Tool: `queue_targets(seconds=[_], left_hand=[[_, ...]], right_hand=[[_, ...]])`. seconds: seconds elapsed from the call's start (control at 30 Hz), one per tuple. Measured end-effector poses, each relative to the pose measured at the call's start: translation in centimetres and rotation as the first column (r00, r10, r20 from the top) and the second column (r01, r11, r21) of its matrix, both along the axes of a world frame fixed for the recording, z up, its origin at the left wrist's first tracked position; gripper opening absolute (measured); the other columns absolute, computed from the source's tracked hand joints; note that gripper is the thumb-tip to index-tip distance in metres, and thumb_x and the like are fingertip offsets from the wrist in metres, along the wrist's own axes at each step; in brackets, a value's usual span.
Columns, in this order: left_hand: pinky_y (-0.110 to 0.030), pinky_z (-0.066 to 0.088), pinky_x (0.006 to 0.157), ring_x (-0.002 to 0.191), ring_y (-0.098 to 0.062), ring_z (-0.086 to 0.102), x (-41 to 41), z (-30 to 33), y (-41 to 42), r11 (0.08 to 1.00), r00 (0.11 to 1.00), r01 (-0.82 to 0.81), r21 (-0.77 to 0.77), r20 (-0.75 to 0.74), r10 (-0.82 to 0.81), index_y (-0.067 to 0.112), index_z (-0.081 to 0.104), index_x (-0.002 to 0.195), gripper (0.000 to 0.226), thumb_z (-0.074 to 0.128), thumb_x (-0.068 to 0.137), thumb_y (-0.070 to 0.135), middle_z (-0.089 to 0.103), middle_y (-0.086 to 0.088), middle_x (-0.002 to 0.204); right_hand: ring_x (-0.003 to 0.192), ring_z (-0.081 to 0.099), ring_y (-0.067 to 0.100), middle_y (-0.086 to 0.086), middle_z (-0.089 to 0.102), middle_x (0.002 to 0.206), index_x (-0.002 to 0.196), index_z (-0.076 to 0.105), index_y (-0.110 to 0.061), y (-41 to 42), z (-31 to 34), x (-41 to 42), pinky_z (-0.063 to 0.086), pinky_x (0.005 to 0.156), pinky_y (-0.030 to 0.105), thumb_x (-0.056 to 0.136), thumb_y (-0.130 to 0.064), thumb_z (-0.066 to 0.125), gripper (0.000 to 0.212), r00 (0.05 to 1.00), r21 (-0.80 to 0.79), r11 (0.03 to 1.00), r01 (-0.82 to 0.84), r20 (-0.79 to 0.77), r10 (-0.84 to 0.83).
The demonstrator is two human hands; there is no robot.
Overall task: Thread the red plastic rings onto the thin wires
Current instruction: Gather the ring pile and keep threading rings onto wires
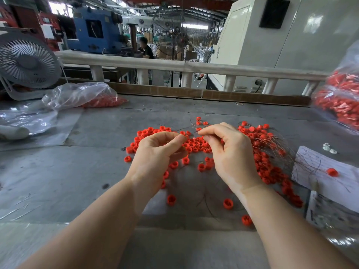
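I can't tell what my curled left hand (155, 152) and right hand (231, 152) pinch; small red rings (194, 146) lie mid-tabletop (97, 171).

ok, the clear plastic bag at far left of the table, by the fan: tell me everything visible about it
The clear plastic bag is thin, crinkled, glossy film, lying slumped on its side on the grey table. It is partly filled: a heap of red plastic rings shows through its right end. Its left end is mostly empty film, beside the white fan. More clear sheeting lies in front of it. Neither hand touches it.
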State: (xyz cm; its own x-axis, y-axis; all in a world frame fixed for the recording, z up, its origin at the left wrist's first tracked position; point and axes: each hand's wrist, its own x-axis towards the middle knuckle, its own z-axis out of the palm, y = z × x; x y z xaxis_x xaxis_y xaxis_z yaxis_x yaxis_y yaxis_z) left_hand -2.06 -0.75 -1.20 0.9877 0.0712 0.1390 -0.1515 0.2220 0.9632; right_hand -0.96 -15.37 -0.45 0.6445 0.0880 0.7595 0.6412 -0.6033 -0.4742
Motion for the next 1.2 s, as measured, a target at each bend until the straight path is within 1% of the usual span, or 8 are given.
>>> queue_targets(seconds=[0.13,0.23,0.33,0.5,0.77,0.87,0.93,1.2], left_hand=[[-0.015,0.051,0.06,0.06,-0.005,0.062,-0.15,0.25,0.0,0.994,0.995,0.094,-0.055,0.039,-0.092,0.02,0.071,0.059,0.02,0.063,0.077,0.017,0.063,0.004,0.06],[-0.015,0.051,0.057,0.057,-0.005,0.061,-0.06,0.21,0.07,0.998,0.999,0.04,-0.052,0.011,-0.039,0.019,0.07,0.056,0.028,0.063,0.082,0.012,0.063,0.003,0.058],[-0.015,0.05,0.052,0.051,-0.007,0.061,-0.08,0.16,-0.04,0.998,0.999,-0.047,0.03,0.004,0.046,0.017,0.068,0.06,0.023,0.066,0.083,0.012,0.062,0.004,0.056],[-0.019,0.053,0.058,0.053,-0.005,0.061,-0.32,0.1,-0.4,0.982,0.997,-0.069,0.177,0.047,0.061,0.014,0.068,0.07,0.013,0.067,0.084,0.014,0.064,0.005,0.058],[-0.018,0.053,0.06,0.059,-0.009,0.061,-0.46,0.25,-0.41,0.998,0.998,0.052,0.037,-0.023,-0.051,0.017,0.072,0.062,0.025,0.063,0.084,0.011,0.064,0.0,0.064],[-0.023,0.055,0.075,0.07,-0.012,0.066,-0.45,0.42,-0.26,0.997,0.996,0.072,-0.021,-0.058,-0.073,0.012,0.073,0.081,0.021,0.057,0.088,0.002,0.07,-0.005,0.079],[-0.025,0.056,0.08,0.075,-0.013,0.067,-0.34,0.46,-0.22,0.997,0.996,0.066,-0.033,-0.064,-0.068,0.009,0.072,0.087,0.028,0.05,0.088,-0.009,0.071,-0.007,0.085],[-0.017,0.053,0.061,0.07,-0.013,0.069,-0.37,0.1,0.17,0.998,0.998,0.06,-0.033,-0.012,-0.061,0.021,0.075,0.078,0.031,0.058,0.085,-0.003,0.072,-0.003,0.076]], right_hand=[[0.079,0.061,0.01,-0.003,0.066,0.079,0.084,0.073,-0.009,-0.01,0.02,0.02,0.048,0.076,0.022,0.084,0.0,0.064,0.012,0.999,0.035,0.999,-0.005,-0.041,0.007],[0.081,0.063,0.01,-0.003,0.068,0.082,0.087,0.073,-0.009,0.05,-0.06,-0.04,0.048,0.078,0.02,0.084,-0.001,0.064,0.013,0.998,0.015,1.0,-0.007,-0.063,0.008],[0.081,0.062,0.011,-0.004,0.067,0.083,0.089,0.073,-0.009,0.22,-0.11,-0.25,0.048,0.078,0.023,0.083,-0.002,0.065,0.012,0.999,-0.025,0.999,-0.034,-0.028,0.034],[0.077,0.06,0.011,-0.003,0.064,0.078,0.084,0.072,-0.007,0.36,-0.1,-0.28,0.046,0.075,0.02,0.081,-0.003,0.067,0.008,0.996,-0.059,0.995,-0.086,0.002,0.086],[0.07,0.052,0.005,-0.011,0.054,0.072,0.081,0.069,-0.009,0.36,0.04,-0.22,0.042,0.069,0.014,0.084,-0.002,0.064,0.009,0.99,-0.024,0.996,-0.089,-0.11,0.086],[0.072,0.054,0.006,-0.007,0.058,0.075,0.081,0.069,-0.009,0.28,0.02,-0.17,0.045,0.071,0.02,0.084,-0.001,0.063,0.01,0.989,0.003,0.997,-0.075,-0.128,0.075],[0.075,0.055,0.008,-0.005,0.06,0.076,0.081,0.069,-0.009,0.2,0.05,-0.16,0.046,0.072,0.023,0.084,-0.001,0.063,0.011,0.989,0.021,0.998,-0.065,-0.13,0.067],[0.075,0.056,0.007,-0.003,0.062,0.077,0.082,0.07,-0.01,0.24,0.06,-0.27,0.047,0.071,0.02,0.085,-0.002,0.063,0.011,0.991,0.036,0.998,-0.06,-0.121,0.064]])
